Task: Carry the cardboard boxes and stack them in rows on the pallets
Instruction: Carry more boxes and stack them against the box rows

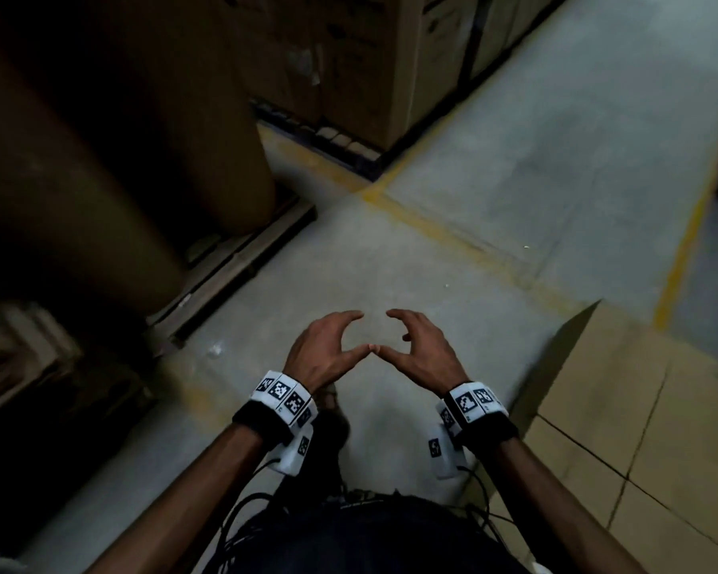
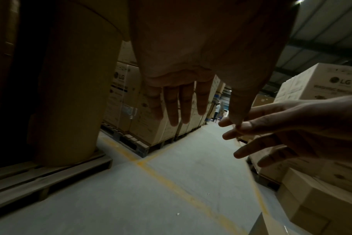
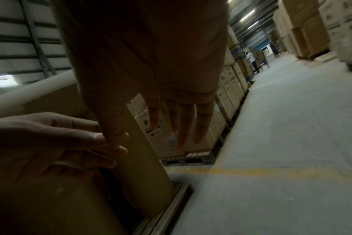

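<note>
Both your hands empty, left hand (image 1: 322, 349) and right hand (image 1: 425, 352) spread with thumb tips touching, held over the floor (image 1: 515, 192), boxes (image 1: 622, 441) near right, pallet (image 1: 241, 267) left.

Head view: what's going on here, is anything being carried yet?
Nothing is being carried. The person's left hand and right hand are empty, held out over the concrete floor with thumb tips touching. Cardboard boxes sit at their right, a wooden pallet with a big brown roll at their left.
</note>
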The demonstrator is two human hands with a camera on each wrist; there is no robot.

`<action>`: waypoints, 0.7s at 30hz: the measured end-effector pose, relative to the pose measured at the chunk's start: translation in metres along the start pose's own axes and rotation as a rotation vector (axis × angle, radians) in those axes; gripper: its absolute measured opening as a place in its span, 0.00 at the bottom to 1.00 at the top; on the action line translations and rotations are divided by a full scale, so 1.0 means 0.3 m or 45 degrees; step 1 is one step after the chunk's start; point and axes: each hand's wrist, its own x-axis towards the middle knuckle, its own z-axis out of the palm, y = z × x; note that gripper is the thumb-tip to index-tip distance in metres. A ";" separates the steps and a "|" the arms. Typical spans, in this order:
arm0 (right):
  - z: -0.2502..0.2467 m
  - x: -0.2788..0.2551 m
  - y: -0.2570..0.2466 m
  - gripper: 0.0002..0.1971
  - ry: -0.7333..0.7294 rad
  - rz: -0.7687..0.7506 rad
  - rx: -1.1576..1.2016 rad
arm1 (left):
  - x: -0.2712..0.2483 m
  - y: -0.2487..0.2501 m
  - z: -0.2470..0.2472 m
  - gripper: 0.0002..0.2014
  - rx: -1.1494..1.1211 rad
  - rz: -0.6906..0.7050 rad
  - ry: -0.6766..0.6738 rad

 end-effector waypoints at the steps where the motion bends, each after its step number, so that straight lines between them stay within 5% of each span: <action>1: -0.029 0.078 0.007 0.36 0.027 0.037 0.014 | 0.106 -0.006 -0.014 0.35 0.004 0.035 -0.024; 11: -0.420 0.747 0.080 0.36 0.344 0.341 0.106 | 1.130 0.153 -0.179 0.33 0.017 0.389 -0.234; 21: -0.753 1.132 0.400 0.36 0.623 0.633 0.236 | 1.880 0.486 -0.040 0.33 0.183 0.761 -0.464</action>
